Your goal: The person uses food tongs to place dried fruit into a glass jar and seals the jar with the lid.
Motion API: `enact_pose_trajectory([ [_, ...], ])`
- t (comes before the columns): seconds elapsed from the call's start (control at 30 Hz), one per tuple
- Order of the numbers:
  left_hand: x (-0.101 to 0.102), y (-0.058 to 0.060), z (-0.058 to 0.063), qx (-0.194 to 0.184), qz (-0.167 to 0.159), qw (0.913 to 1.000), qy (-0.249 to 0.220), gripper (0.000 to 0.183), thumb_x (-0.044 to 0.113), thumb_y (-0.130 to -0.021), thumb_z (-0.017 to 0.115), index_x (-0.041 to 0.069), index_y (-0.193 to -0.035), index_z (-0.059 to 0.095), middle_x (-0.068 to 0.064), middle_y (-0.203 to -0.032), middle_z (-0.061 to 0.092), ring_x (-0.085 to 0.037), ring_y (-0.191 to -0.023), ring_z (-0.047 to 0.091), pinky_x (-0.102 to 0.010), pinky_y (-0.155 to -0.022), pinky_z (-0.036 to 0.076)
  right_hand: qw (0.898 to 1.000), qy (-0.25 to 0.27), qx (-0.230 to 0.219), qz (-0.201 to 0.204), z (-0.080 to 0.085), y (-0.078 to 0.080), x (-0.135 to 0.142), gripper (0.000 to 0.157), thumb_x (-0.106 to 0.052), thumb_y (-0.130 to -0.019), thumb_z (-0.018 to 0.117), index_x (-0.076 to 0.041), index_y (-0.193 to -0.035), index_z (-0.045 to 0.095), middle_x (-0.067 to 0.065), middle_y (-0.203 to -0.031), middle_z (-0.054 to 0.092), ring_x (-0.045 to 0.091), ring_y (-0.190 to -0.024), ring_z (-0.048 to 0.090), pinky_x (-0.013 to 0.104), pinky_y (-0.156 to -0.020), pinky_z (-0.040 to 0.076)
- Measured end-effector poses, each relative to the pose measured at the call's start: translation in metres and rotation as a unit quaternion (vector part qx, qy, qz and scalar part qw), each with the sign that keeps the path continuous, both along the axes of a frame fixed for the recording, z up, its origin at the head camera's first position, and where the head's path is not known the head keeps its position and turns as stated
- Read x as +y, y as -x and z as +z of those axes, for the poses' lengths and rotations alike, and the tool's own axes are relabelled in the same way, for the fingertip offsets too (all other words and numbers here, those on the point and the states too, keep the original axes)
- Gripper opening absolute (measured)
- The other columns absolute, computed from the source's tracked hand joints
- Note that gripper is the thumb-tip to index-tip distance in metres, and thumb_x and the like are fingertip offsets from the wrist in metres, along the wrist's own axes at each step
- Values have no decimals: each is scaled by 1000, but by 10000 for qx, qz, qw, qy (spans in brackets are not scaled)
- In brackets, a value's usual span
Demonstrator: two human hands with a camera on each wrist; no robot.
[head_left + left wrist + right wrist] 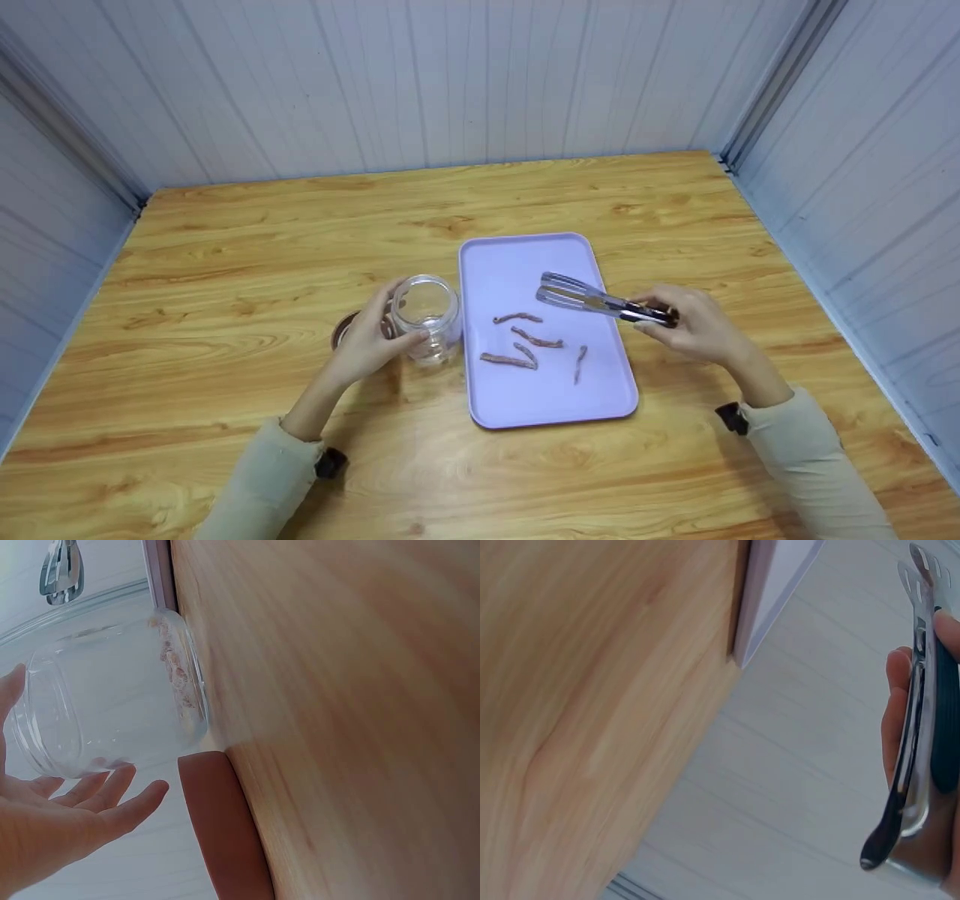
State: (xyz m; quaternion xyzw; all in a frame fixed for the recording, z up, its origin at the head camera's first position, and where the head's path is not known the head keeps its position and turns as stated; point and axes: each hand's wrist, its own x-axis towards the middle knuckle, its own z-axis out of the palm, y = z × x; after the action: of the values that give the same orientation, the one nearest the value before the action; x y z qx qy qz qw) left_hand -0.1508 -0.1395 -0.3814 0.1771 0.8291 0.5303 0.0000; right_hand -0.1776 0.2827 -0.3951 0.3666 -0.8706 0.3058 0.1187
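Note:
Fingers and thumb of my left hand hold the side of a clear jar, open at the top, just left of a lavender tray. In the left wrist view, brownish pieces show through the glass by the jar's base. My right hand grips metal tongs with dark handle grips, their slotted ends over the tray. Several brown, twisted, root-like strips lie on the tray's nearer half. Nothing shows between the tongs' ends, which stand close together.
A round brown lid lies on the wooden table, partly hidden behind my left hand in the head view. Pale panelled walls rise at the table's back and sides.

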Motion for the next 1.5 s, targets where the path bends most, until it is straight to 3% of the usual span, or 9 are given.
enact_pose_trajectory([
  [0.57, 0, 1, -1, 18, 32, 10000, -27, 73, 7, -73, 72, -6, -131, 31, -22, -124, 42, -32, -108, 43, -44, -88, 36, 9995, -176, -258, 0, -20, -10, 26, 29, -3, -70, 72, -6, -97, 62, -10, -72, 55, 5, -56, 45, 21, -47, 38],
  [0.8, 0, 0, 1, 11, 93, 9999, 91, 73, 8, -73, 72, -5, -132, 30, -22, -125, 41, -33, -109, 42, -45, -89, 35, 9982, -316, -491, -131, -29, -14, 32, 29, -4, -70, 72, -8, -97, 63, -10, -76, 58, 6, -63, 50, 24, -53, 42],
  [1.13, 0, -2, 3, -39, 133, 9998, 149, 75, 9, -73, 72, -4, -133, 29, -24, -127, 39, -34, -109, 42, -45, -88, 36, 9950, -479, -875, 9, -33, -17, 32, 35, 2, -67, 70, -8, -99, 62, -6, -80, 59, 8, -65, 50, 26, -54, 43],
  [1.5, 1, -2, 3, 21, 100, 9999, 51, 74, 8, -73, 72, -6, -132, 30, -25, -127, 39, -36, -110, 41, -47, -90, 34, 9943, -577, -887, 133, -33, -18, 29, 28, -5, -72, 70, -9, -98, 62, -9, -77, 58, 6, -61, 48, 24, -52, 42],
])
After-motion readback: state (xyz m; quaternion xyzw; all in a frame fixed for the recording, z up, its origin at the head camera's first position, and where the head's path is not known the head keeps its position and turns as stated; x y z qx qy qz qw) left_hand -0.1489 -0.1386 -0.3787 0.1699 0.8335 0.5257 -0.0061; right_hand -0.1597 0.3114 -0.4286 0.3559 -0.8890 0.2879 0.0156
